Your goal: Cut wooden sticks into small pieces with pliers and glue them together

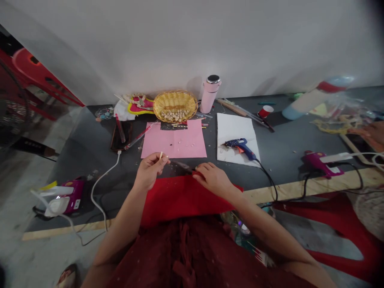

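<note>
My left hand (151, 170) pinches a thin pale wooden stick (161, 155) between thumb and fingers, above the near edge of a pink paper sheet (156, 144). My right hand (214, 178) is curled round the handle end of a slim dark tool that looks like a small knife (182, 165); its tip points at my left fingers. Beneath both hands lies a red cloth (180, 200), spread from the table edge to my lap. Small pale bits are scattered on the pink paper. Behind it stands a wicker basket (175, 98) with many small cut wooden pieces.
A blue glue gun (240, 148) rests on a white board (231, 124) to the right, its cord trailing off the table. A pink flask (209, 94), a phone (117, 138) and two purple power strips (73, 196) stand around. Another person's hand (373, 132) is at far right.
</note>
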Action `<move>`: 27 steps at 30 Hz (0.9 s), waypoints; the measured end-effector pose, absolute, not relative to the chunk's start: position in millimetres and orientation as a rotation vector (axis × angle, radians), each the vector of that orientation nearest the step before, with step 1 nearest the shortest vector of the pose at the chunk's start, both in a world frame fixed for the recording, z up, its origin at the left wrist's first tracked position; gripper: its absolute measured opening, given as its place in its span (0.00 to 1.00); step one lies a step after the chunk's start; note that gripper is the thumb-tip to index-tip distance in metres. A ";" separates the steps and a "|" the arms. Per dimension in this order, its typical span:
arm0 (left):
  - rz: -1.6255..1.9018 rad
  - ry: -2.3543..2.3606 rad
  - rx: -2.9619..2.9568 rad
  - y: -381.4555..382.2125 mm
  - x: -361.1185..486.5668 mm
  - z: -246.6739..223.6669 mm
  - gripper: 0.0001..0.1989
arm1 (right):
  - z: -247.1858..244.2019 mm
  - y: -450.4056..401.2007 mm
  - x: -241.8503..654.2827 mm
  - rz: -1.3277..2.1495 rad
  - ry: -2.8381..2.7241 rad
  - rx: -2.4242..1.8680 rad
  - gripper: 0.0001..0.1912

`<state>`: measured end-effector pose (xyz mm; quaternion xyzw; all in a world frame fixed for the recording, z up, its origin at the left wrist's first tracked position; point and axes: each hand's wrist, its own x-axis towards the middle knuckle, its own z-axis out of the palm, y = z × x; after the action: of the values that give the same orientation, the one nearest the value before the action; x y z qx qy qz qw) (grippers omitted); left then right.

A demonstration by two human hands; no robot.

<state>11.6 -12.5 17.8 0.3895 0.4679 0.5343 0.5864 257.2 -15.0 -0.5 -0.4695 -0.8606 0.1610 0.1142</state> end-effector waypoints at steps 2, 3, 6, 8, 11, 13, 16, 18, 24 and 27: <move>1.260 1.069 0.878 -13.0 11.8 19.1 0.09 | 2.0 -7.8 262.1 0.692 -2.326 -1.401 0.12; 1.270 1.061 0.863 -13.2 11.8 19.9 0.09 | 3.6 -4.6 264.8 0.823 -2.215 -1.408 0.12; 1.296 1.048 0.821 -13.3 12.5 22.5 0.10 | 10.7 -0.9 269.5 1.217 -1.913 -1.354 0.17; 1.305 1.041 0.797 -13.4 13.7 24.4 0.10 | 16.3 -5.6 266.6 1.436 -1.799 -1.254 0.18; 1.309 1.023 0.772 -13.8 16.5 26.8 0.10 | 21.3 -19.5 254.8 1.487 -1.788 -1.175 0.15; 1.305 1.009 0.763 -14.1 18.7 27.8 0.11 | 20.6 -28.4 246.9 1.289 -1.860 -1.218 0.16; 1.309 1.001 0.742 -14.5 21.8 28.3 0.11 | 15.8 -35.9 241.3 1.000 -2.051 -1.187 0.17; 1.310 0.993 0.729 -14.8 23.1 28.2 0.11 | 13.4 -37.8 241.7 0.938 -2.151 -1.148 0.14; 1.277 0.979 0.746 -14.9 23.8 26.0 0.12 | 12.5 -40.7 242.0 0.995 -2.039 -1.173 0.07; 1.254 0.984 0.769 -15.3 25.7 24.1 0.12 | 12.2 -38.7 236.5 0.908 -1.871 -1.225 0.05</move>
<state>25.7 -15.3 24.1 0.3363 0.4304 0.5484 0.6332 236.5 -38.7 12.2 -0.4744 -0.7243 0.3517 0.3559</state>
